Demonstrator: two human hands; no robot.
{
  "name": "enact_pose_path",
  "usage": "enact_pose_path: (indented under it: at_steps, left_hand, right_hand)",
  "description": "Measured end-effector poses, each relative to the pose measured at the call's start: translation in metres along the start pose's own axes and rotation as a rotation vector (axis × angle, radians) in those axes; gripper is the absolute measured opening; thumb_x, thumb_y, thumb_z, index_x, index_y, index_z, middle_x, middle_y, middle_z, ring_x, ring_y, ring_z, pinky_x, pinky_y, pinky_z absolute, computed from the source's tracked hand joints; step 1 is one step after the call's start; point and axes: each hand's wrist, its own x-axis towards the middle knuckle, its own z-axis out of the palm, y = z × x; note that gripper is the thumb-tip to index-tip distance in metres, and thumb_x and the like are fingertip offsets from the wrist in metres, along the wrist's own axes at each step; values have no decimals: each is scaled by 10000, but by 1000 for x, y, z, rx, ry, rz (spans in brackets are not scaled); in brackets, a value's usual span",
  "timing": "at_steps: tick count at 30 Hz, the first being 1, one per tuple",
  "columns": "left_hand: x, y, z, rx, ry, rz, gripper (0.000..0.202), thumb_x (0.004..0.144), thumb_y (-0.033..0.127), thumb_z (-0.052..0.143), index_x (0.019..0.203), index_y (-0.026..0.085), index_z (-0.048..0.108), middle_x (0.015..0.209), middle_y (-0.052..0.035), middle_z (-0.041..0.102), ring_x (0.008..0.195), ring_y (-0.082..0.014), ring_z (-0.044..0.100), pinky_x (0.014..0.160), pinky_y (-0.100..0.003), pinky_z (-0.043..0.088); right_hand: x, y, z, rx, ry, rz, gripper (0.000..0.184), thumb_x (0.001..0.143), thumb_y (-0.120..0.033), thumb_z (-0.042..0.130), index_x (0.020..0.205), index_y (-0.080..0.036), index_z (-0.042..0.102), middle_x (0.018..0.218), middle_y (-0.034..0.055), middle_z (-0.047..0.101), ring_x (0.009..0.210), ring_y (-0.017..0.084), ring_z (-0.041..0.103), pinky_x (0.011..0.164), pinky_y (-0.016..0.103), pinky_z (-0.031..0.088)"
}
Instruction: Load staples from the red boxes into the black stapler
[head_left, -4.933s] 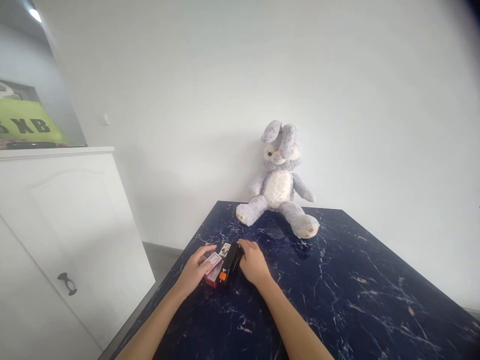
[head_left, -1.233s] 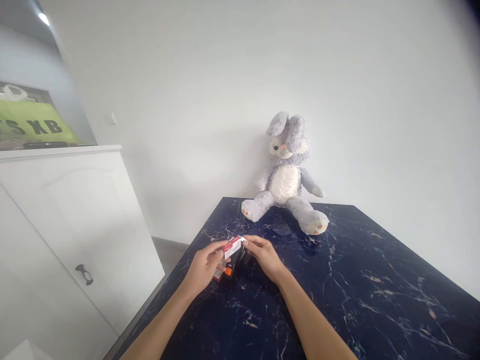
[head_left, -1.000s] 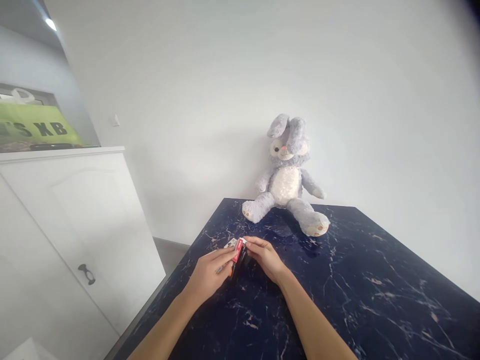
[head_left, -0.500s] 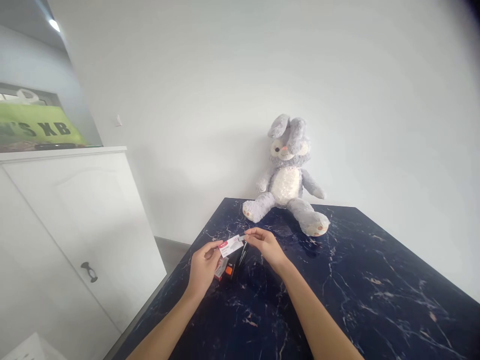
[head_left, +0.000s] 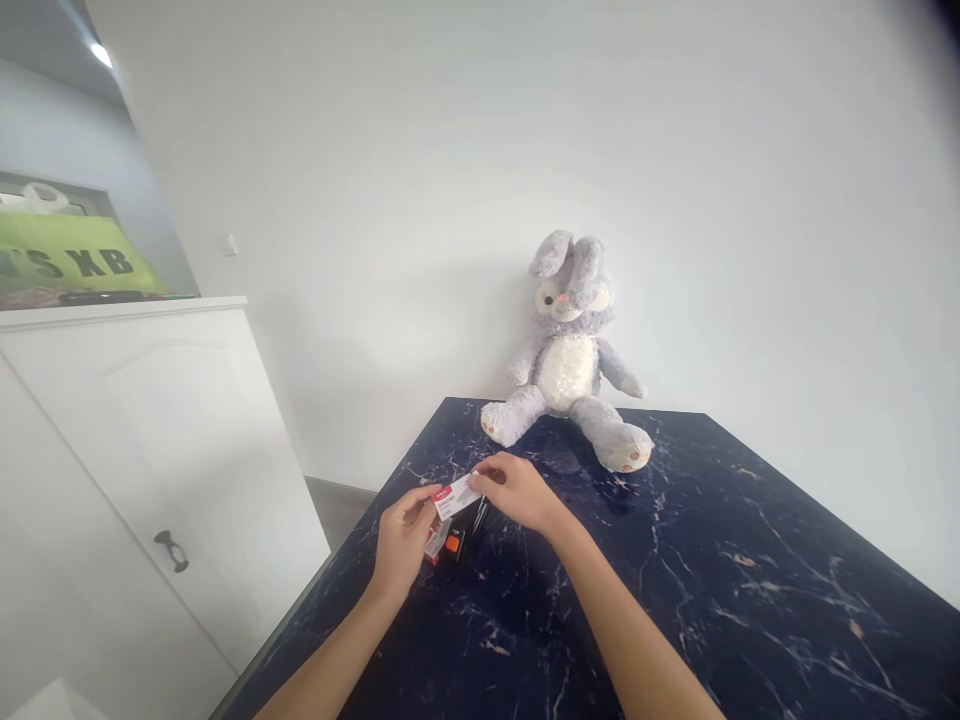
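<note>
My left hand [head_left: 401,537] pinches the left end of a small red-and-white box [head_left: 456,495], held just above the dark marble table [head_left: 675,600]. My right hand [head_left: 516,490] closes its fingertips on the box's right end. Under the box, on the table, lies a black stapler with an orange button [head_left: 457,530], and beside it another small red box [head_left: 433,545], partly hidden by my left hand.
A grey and white plush rabbit [head_left: 566,355] sits at the table's far edge against the white wall. A white cabinet [head_left: 135,460] with a dark door handle stands to the left, a green bag [head_left: 67,262] on top of it.
The small box was lifted off the table from beside the stapler and turned between both hands. Half a second ago my right fingers were a little farther right; now they close over the box's end.
</note>
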Motion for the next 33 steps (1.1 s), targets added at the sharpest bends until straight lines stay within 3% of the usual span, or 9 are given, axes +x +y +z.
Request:
enact_pose_path:
  at_steps: [8, 15, 19, 24, 30, 33]
  left_hand:
    - [-1, -9, 3, -84, -26, -74, 421, 772, 469, 704, 1044, 150, 734, 685, -22, 672, 538, -133, 571, 480, -210, 450]
    - [0, -5, 4, -162, 22, -136, 447, 732, 443, 751, 1064, 144, 724, 806, -46, 704, 590, -127, 573, 533, -222, 486]
    - [1, -7, 2, -122, 46, -86, 410, 769, 438, 718, 1065, 154, 723, 845, -48, 716, 588, -111, 562, 548, -211, 473]
    - [2, -13, 1, -116, 79, -62, 416, 754, 446, 722, 1050, 153, 728, 848, -55, 728, 576, -118, 576, 533, -218, 464]
    - [1, -15, 2, -174, 60, -70, 417, 764, 441, 732, 1068, 156, 716, 941, -75, 735, 672, -158, 641, 582, -243, 504]
    - [1, -16, 3, -242, 51, -99, 413, 757, 428, 747, 1068, 159, 719, 942, -69, 736, 690, -157, 649, 602, -243, 512]
  right_hand:
    - [-1, -3, -10, -23, -111, 41, 257, 849, -407, 579, 787, -208, 729, 734, -19, 705, 679, 144, 609, 613, 227, 394]
    - [0, -1, -13, -41, 6, 76, 231, 834, -361, 574, 766, -219, 743, 765, 2, 731, 713, 167, 637, 675, 250, 434]
    - [4, -4, -16, -36, 142, 115, 231, 846, -314, 533, 882, -249, 751, 903, 12, 751, 814, 186, 671, 759, 271, 473]
    - [7, -12, -19, 19, 312, 137, 256, 854, -350, 528, 983, -239, 720, 895, 18, 743, 764, 179, 673, 748, 283, 500]
    - [5, -19, -6, 108, 176, 43, 199, 817, -321, 594, 931, -234, 732, 878, 17, 750, 806, 181, 680, 785, 284, 514]
    - [5, -17, -1, 11, 220, 59, 174, 829, -304, 582, 906, -249, 728, 885, 14, 750, 800, 184, 674, 787, 294, 502]
